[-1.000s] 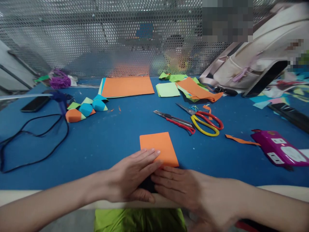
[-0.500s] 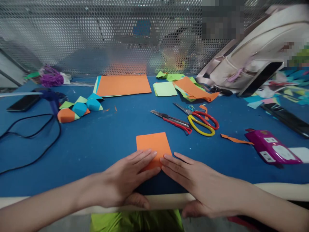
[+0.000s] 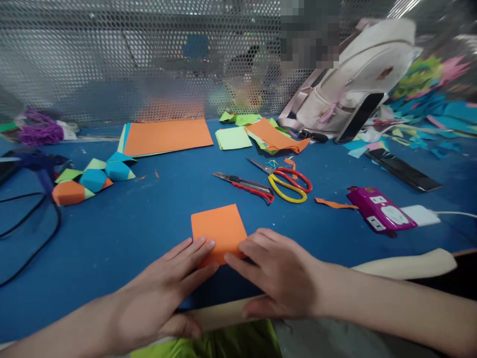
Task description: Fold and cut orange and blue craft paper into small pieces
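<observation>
A square of orange paper (image 3: 216, 223) lies flat on the blue tabletop in front of me. The outstretched fingers of my left hand (image 3: 164, 283) rest on its lower left part, thumb apart below. On the lower right corner lie the fingertips of my right hand (image 3: 279, 268); its fingers are a little bent and the thumb stays apart near the table edge. Beyond the paper are a red utility knife (image 3: 246, 186) and scissors (image 3: 286, 184) with one red and one yellow handle. Whether the paper is folded under my fingers is hidden.
Stacked orange sheets (image 3: 167, 138), pale green squares (image 3: 233, 138) and paper scraps (image 3: 278, 135) lie at the back. Folded paper shapes (image 3: 95, 179) and a black cable (image 3: 55, 223) are left. A purple power strip (image 3: 383, 209), phone (image 3: 404, 169) and backpack (image 3: 346, 84) are right.
The view has turned right, so things appear shifted left. My right hand's fingers have bent more and moved onto the paper's lower right corner; my left hand has slid toward the paper's lower left edge.
</observation>
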A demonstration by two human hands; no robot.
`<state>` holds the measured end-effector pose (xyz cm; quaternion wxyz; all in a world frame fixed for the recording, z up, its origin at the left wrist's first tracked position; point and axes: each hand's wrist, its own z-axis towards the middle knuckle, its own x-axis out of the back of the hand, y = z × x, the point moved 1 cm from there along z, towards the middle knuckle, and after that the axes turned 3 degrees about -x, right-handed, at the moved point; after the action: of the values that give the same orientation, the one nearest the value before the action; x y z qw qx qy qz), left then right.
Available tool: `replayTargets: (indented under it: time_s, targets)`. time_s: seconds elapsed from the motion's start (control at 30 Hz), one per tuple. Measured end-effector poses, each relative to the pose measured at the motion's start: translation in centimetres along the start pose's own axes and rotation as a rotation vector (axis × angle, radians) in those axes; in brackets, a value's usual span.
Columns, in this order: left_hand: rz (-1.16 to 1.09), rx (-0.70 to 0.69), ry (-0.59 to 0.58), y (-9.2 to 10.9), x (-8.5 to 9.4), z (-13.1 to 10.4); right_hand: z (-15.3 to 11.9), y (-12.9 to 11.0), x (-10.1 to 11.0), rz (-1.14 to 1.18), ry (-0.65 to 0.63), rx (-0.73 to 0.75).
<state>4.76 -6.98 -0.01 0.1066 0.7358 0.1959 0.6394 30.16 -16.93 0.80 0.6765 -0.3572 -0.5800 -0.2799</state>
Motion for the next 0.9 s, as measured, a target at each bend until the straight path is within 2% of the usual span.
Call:
replayTargets:
  time_s: [0.1,0.17,0.37,0.5,0.63,0.7,0.77,0.83,0.9]
  targets:
    - [0.049,-0.030,0.031,0.0,-0.4,0.2,1.4,-0.5,-1.4,-0.057,0.066,0.053]
    - [0.065,-0.042,0.042,-0.3,-0.5,0.1,1.2,-0.4,-1.8,-0.073,0.079,0.060]
    - [0.098,-0.087,0.104,-1.1,0.0,-1.9,-2.4,0.7,-2.1,-0.095,0.162,-0.031]
    - [0.151,-0.081,0.095,-0.9,0.6,-3.4,-3.6,1.0,-1.3,-0.015,0.155,0.003]
    - [0.112,-0.056,0.124,-0.9,1.5,-3.7,-3.5,1.7,1.0,0.137,0.087,-0.030]
    - [0.042,-0.005,0.146,-1.1,2.2,-2.9,-3.0,2.7,2.2,0.214,0.089,-0.066]
    - [-0.009,0.069,0.202,-1.4,3.1,-1.2,-2.2,4.3,3.0,0.199,0.177,-0.109]
    - [-0.013,0.198,0.291,-1.7,3.9,1.1,-0.9,6.3,3.1,0.086,0.287,-0.201]
    - [0.030,0.270,0.301,-1.8,4.5,3.6,0.5,8.2,2.6,-0.071,0.294,-0.312]
